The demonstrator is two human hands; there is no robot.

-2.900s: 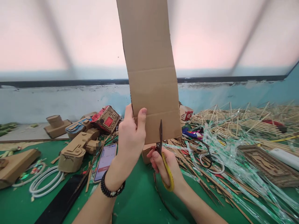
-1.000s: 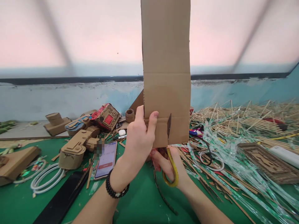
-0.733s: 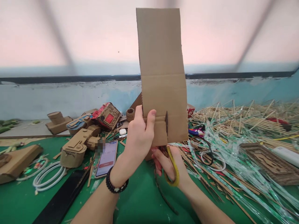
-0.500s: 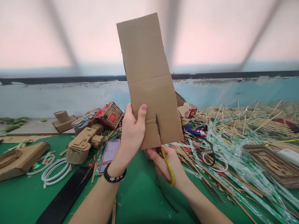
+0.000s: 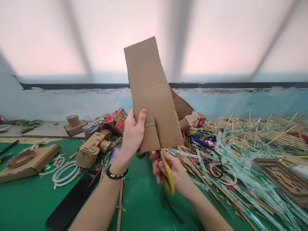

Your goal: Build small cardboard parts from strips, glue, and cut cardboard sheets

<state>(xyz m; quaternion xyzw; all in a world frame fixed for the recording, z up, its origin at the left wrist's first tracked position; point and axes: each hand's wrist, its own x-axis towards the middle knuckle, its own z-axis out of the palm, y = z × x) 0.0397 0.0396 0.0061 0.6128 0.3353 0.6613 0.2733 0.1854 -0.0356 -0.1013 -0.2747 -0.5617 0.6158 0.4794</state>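
A tall brown cardboard piece (image 5: 149, 93) stands tilted in front of me, creased across its width. My left hand (image 5: 133, 131) grips its lower left edge, thumb on the near face and the other fingers hidden behind. Wrapped round the yellow handles of a pair of scissors (image 5: 168, 175) is my right hand (image 5: 170, 166), below the cardboard. One dark blade lies over the near face and points up from the bottom edge; the other blade is hidden behind it.
Cardboard models (image 5: 89, 149), a coiled white tube (image 5: 66, 173) and a long black object (image 5: 72, 199) lie left on the green table (image 5: 139, 205). Partly behind my left wrist is a phone (image 5: 115, 154). Clear plastic strips (image 5: 231, 166), cardboard scraps and thin sticks (image 5: 240, 128) heap up right.
The cardboard has come lower and appears smaller, with both hands still on cardboard and scissors. The view has shifted slightly, so the table items sit farther right.
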